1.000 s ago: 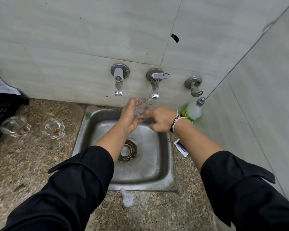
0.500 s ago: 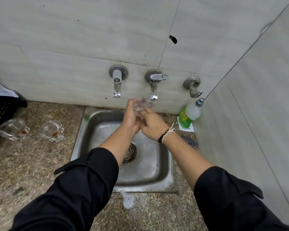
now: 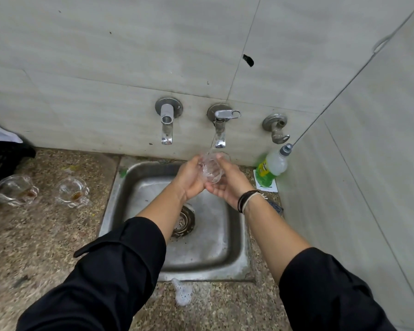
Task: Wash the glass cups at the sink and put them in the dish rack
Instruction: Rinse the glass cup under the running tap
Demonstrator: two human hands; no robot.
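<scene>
While water runs from the middle steel tap, both hands, left and right, clasp a clear glass cup above the steel sink.

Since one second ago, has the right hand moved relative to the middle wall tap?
Yes. The right hand has swung from right of the middle wall tap to under it, cupping the clear glass cup.

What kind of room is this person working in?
Probably a plain kitchen or scullery wash corner: a small steel sink set in a speckled stone counter, wall taps on tiled walls, and a dish-soap bottle.
</scene>
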